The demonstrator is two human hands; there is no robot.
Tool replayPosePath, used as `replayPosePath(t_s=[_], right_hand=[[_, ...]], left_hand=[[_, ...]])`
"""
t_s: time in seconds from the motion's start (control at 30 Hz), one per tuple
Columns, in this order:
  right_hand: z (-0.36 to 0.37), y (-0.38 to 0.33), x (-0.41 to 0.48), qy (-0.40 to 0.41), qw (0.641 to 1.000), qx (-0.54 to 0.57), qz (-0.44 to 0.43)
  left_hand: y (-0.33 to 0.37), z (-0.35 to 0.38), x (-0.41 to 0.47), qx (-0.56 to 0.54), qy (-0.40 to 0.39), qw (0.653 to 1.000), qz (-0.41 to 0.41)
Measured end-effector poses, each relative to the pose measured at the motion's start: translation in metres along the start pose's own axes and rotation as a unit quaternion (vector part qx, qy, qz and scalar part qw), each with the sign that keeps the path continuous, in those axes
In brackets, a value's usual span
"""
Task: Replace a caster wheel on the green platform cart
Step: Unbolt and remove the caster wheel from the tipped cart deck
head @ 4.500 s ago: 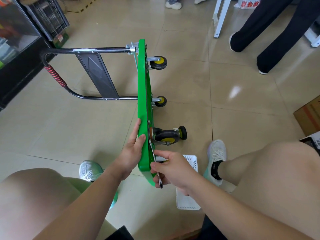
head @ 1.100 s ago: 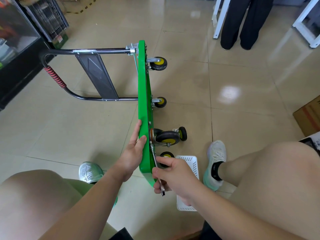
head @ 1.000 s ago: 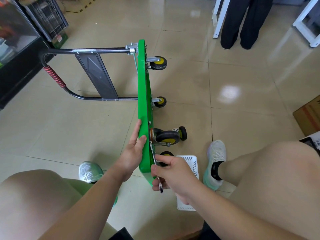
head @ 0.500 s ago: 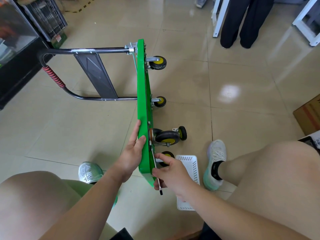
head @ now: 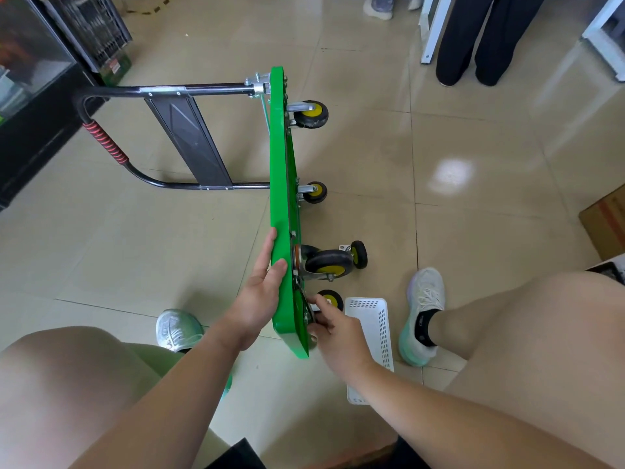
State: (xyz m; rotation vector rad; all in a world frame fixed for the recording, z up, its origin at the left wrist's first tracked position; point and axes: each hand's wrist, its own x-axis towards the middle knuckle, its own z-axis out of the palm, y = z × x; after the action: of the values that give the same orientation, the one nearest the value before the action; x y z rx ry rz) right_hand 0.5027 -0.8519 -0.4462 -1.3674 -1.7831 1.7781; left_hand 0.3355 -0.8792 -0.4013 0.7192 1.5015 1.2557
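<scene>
The green platform cart (head: 282,184) stands on its long edge on the tiled floor, black handle (head: 101,143) to the left and casters to the right. My left hand (head: 262,292) lies flat against the deck's top face, thumb over the edge. My right hand (head: 338,333) grips a silver wrench (head: 308,308) against the underside at the near corner, just below a black-and-yellow caster (head: 328,262). A second wheel (head: 358,254) sits right behind that caster. Another small wheel (head: 330,298) shows just past my fingers.
A white perforated basket (head: 372,346) lies on the floor right of my hand. Two far casters (head: 311,114) stick out of the deck. A person in dark trousers (head: 473,38) stands at the back right; a cardboard box (head: 605,225) sits at the right edge.
My right hand has moved in closer to the deck's underside with the wrench, whose handle end no longer sticks out below my fist. My left hand stays on the deck.
</scene>
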Motion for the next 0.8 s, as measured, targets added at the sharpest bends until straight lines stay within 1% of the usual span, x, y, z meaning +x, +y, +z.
replayPosePath(t_s=[0.1,0.23,0.33,0.47,0.8], right_hand=[[-0.008,-0.006,-0.011,-0.041,0.997,0.046,0.049],[-0.016,-0.021,-0.035,-0.054,0.99,0.096,0.089],[-0.021,-0.034,-0.052,-0.064,0.987,0.115,0.095],[-0.023,-0.046,-0.051,-0.061,0.98,0.158,0.104],[-0.02,-0.068,-0.032,-0.076,0.977,0.174,0.098]], left_hand=[[0.0,0.0,0.0,-0.001,-0.002,1.0,-0.003],[0.0,0.0,0.0,0.01,-0.003,1.0,0.002],[0.0,0.001,0.0,0.013,0.003,1.0,0.002],[-0.001,0.001,0.001,0.012,0.004,1.0,0.005],[-0.003,0.0,0.002,0.012,-0.003,1.0,0.014]])
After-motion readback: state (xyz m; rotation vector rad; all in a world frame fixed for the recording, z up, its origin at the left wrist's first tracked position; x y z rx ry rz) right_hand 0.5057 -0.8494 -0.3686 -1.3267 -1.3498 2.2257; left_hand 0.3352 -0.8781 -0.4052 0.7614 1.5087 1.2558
